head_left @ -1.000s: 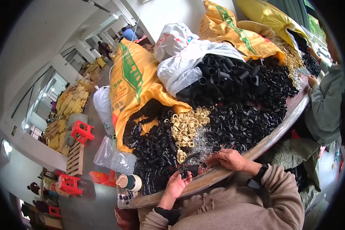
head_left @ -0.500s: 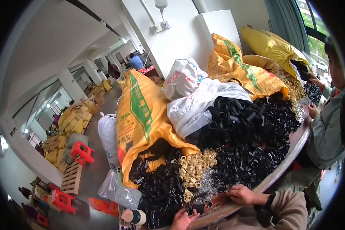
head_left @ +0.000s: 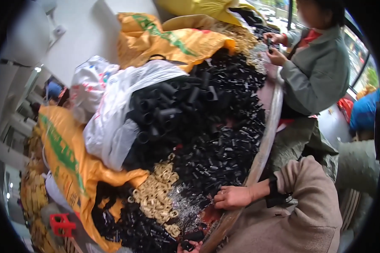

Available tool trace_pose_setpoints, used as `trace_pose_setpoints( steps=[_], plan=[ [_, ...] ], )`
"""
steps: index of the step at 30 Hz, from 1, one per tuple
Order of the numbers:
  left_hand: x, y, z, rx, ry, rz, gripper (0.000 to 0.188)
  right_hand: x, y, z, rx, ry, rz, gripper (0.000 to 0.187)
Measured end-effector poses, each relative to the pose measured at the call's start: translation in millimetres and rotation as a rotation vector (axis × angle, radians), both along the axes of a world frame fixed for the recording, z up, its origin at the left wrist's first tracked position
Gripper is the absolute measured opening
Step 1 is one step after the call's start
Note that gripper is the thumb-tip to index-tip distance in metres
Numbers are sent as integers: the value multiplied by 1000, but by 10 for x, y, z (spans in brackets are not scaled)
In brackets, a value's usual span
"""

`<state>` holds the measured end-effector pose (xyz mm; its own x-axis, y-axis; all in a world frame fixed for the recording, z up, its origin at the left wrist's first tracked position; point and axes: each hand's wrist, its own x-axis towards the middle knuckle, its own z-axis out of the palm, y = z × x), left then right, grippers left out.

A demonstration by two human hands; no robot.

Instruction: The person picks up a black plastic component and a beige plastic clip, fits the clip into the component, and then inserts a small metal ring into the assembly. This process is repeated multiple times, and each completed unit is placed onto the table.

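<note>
My left hand [head_left: 194,248], cut off by the lower edge of the view, grips a small black plastic part [head_left: 186,245]. A black cylindrical piece [head_left: 194,235] lies against that hand. My right hand [head_left: 232,197] rests at the table's near edge with curled fingers beside the heap of small black parts [head_left: 217,156]; what its fingertips hold, if anything, is hidden. Between my hands lie small shiny metal pieces [head_left: 185,206]. Left of these is a pile of cream-coloured plastic rings [head_left: 155,196], and more black parts [head_left: 143,230] spread below it.
Large black tubes [head_left: 166,111] spill from a white plastic bag [head_left: 109,122]. Orange woven sacks [head_left: 65,156] lie along the table's far side. A co-worker [head_left: 314,71] at the right holds a small dark piece. The table's curved rim [head_left: 266,141] runs between us. A red stool [head_left: 62,224] stands left.
The view has swung right, so the table's contents appear farther left and more of the co-worker shows. The co-worker's hands are now close together. My hands keep roughly their places at the table edge.
</note>
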<state>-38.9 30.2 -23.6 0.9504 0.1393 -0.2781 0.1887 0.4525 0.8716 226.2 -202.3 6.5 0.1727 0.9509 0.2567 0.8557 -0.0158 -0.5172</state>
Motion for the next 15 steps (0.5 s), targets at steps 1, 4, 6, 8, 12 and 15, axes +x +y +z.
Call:
trace_pose_setpoints(
  steps=[1, 4, 6, 8, 12, 15],
  plan=[
    [-2, 24, -35, 213, 4, -64, 27, -21, 4, -22, -19, -6, 23, 24],
    [42, -44, 65, -362, 100, 85, 30, -35, 4, -40, -61, 0, 38, 24],
    [19, -52, 44, -662, 166, 200, 31, -22, 34, -12, -71, -9, 68, 23],
    [-92, 23, -83, -601, 176, 147, 35, -47, 68, 10, -96, 42, 68, 22],
    [-333, 101, -386, -483, 166, 61, 46, 16, 63, 74, -142, 124, 70, 20],
    [-532, 60, -369, -421, 204, 117, 52, 30, 171, 70, -143, 172, 116, 23]
  ],
)
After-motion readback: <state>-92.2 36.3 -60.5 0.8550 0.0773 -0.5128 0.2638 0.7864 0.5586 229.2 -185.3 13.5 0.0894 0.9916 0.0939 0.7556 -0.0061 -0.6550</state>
